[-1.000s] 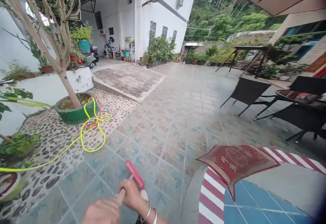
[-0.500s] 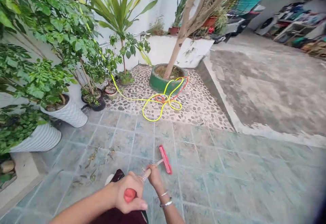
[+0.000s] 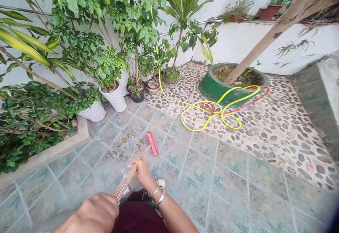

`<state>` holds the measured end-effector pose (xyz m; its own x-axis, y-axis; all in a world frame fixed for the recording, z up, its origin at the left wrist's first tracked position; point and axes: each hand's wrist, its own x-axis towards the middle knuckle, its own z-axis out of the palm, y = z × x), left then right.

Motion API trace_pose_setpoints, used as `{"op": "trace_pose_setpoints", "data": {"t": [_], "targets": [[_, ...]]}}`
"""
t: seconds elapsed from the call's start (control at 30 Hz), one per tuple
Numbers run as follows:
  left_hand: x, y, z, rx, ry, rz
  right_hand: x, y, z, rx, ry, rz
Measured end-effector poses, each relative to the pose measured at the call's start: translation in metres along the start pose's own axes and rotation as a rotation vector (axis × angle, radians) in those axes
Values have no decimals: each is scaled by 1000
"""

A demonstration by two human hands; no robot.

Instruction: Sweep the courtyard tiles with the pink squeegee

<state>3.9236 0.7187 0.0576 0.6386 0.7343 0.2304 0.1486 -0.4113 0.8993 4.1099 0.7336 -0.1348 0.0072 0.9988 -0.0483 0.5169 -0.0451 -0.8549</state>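
A broom with a narrow red-pink head (image 3: pixel 152 143) and a pale handle (image 3: pixel 125 184), striped along its upper part, slants down to the tiled floor. My left hand (image 3: pixel 96 208), slightly blurred, is closed around the upper end of that handle. Lower down the shaft, my right hand (image 3: pixel 141 169) has its fingers wrapped round it; two silvery bangles circle that wrist. To the left of the head lies a scatter of dry leaves (image 3: pixel 125 144) on the tiles. The shaft just above the head is partly hidden by my right hand.
A yellow hose (image 3: pixel 194 130) lies looped on the pebbled strip (image 3: pixel 254 144), beside a green round planter (image 3: pixel 212 90) with a leaning trunk. White pots (image 3: pixel 116 99) and a low border (image 3: pixel 53 151) line the left side. A pale shoe (image 3: pixel 160 183) shows below.
The view has swung left, so the planter and hose appear further right. The broom head now sits closer to the leaves, and both hands still hold the handle.
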Motion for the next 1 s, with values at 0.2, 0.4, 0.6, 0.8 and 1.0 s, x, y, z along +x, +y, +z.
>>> {"op": "trace_pose_setpoints", "data": {"t": [0.2, 0.4, 0.6, 0.8, 1.0], "targets": [[-9, -42, -6, -91, 8, 240, 70, 30, 27, -152, -128, 137], [-65, -78, -42, -113, 13, 192, 71, 6, 117, -239, -222, 265], [-106, 4, -150, -71, -113, 42, 25, -93, 213, -188, -235, 168], [-124, 18, -166, -47, 145, 218, 29, -124, 226, -100, -204, -64], [-99, -32, -128, 65, 338, 121, 120, -85, 194, -253, -285, -129]]}}
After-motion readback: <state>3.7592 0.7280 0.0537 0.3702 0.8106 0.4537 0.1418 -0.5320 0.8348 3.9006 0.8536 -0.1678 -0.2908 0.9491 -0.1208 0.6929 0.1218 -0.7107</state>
